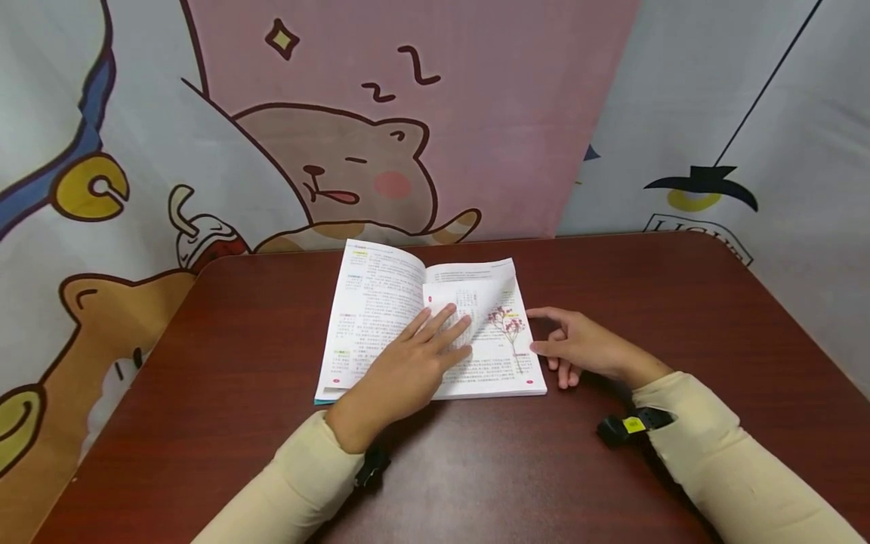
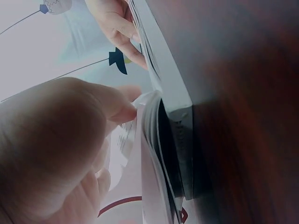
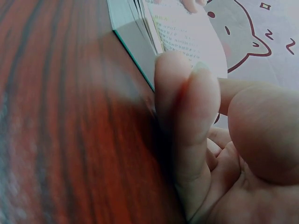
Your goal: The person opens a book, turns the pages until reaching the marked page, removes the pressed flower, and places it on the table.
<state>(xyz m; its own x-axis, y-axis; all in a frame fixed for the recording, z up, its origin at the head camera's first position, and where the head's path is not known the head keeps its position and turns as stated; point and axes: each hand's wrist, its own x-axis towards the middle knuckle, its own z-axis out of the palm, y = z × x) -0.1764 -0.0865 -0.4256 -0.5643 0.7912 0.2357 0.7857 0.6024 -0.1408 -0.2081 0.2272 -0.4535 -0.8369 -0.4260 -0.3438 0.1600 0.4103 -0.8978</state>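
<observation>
An open book (image 1: 381, 302) with printed pages lies on the table. My left hand (image 1: 414, 366) rests across its middle, fingers spread on a page that is lifted and curls over the right-hand side. Beside that curled page, a sprig of small pink flowers (image 1: 510, 325) shows on the right page; whether it is real or printed I cannot tell. At the book's right edge is my right hand (image 1: 578, 347), index finger and thumb reaching the page edge, the other fingers loosely bent below. The right wrist view shows those fingers close to the stacked pages (image 3: 149, 28), with nothing between them.
The book lies on a dark red-brown wooden table (image 1: 238, 340). Behind the table hangs a cloth (image 1: 516, 113) printed with cartoon animals. Black wrist devices, one on the right sleeve (image 1: 707, 446), sit close above the tabletop.
</observation>
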